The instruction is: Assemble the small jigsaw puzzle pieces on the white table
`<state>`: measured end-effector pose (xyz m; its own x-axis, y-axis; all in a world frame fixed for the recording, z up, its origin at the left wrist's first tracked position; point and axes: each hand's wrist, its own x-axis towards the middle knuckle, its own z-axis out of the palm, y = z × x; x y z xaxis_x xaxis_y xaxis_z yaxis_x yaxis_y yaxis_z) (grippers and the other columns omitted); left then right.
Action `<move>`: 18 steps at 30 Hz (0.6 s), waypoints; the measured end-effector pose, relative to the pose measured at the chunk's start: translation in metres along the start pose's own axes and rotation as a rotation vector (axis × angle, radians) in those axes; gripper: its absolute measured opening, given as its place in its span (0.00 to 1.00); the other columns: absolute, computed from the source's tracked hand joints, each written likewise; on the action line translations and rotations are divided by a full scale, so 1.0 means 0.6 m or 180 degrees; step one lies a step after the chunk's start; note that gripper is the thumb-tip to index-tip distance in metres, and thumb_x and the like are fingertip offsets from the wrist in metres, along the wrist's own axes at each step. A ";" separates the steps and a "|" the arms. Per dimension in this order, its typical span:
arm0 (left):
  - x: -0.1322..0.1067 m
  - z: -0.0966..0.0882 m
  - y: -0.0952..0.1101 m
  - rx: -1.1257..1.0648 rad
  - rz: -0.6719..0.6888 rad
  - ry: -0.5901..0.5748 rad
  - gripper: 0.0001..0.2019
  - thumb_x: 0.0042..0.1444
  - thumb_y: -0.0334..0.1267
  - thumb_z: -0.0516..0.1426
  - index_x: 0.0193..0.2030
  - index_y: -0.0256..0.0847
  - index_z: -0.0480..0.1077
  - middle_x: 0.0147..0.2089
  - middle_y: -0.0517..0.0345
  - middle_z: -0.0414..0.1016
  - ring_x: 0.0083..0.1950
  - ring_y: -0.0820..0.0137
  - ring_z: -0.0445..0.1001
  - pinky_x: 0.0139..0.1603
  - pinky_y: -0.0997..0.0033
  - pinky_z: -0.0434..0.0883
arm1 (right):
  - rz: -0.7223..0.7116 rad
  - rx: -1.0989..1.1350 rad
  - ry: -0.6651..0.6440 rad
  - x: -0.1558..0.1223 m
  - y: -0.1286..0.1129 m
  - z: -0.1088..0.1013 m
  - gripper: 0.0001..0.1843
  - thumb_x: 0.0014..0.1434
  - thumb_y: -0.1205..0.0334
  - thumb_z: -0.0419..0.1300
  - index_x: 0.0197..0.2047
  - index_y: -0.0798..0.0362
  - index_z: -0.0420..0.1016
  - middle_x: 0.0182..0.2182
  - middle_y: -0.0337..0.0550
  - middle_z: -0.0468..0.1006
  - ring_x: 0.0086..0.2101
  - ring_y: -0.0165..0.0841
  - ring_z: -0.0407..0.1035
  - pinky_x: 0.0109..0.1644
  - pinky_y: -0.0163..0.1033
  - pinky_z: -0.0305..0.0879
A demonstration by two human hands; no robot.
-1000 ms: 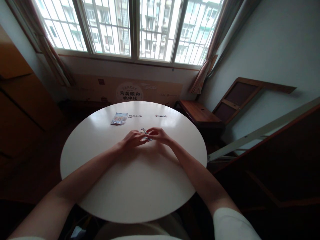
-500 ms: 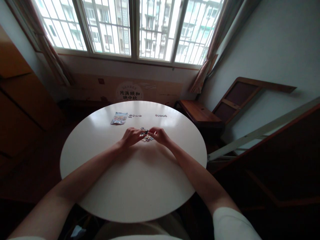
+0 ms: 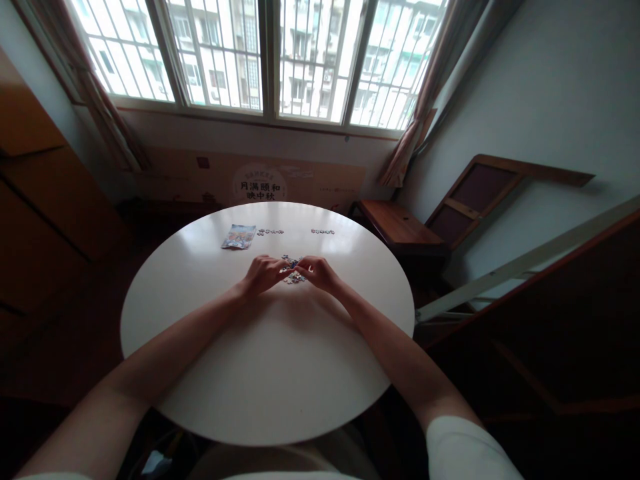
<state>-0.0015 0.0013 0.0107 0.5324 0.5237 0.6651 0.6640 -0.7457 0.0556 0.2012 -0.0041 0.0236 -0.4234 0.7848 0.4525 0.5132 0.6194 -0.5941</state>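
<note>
A small heap of loose puzzle pieces [image 3: 291,277] lies near the middle of the round white table [image 3: 270,373]. My left hand [image 3: 263,273] rests at the heap's left side with its fingers curled in a pinch on puzzle pieces. My right hand [image 3: 320,272] is at the heap's right side, fingers also pinched together on pieces. The fingertips of both hands almost meet above the heap. Which pieces each hand holds is too small to make out.
Farther back on the table lie a picture card [image 3: 239,237] and two short rows of joined pieces [image 3: 270,232] [image 3: 323,232]. Behind stands a barred window, a cardboard box [image 3: 260,183] under it, and a wooden bench [image 3: 397,227] to the right.
Both hands have shifted slightly away from me over the heap, and their fingertips have come closer together. Nothing else on the table has moved.
</note>
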 end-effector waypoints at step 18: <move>0.003 -0.009 0.004 0.0077 0.0107 -0.0086 0.15 0.61 0.45 0.51 0.32 0.38 0.72 0.23 0.56 0.74 0.25 0.74 0.71 0.34 0.74 0.62 | -0.0050 -0.0086 0.0111 -0.002 -0.008 -0.006 0.07 0.56 0.65 0.57 0.30 0.57 0.75 0.26 0.41 0.74 0.27 0.27 0.66 0.33 0.32 0.61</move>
<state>-0.0018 -0.0018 0.0157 0.5684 0.5096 0.6459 0.6578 -0.7530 0.0152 0.2017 -0.0078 0.0285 -0.4055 0.7748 0.4849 0.5269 0.6317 -0.5687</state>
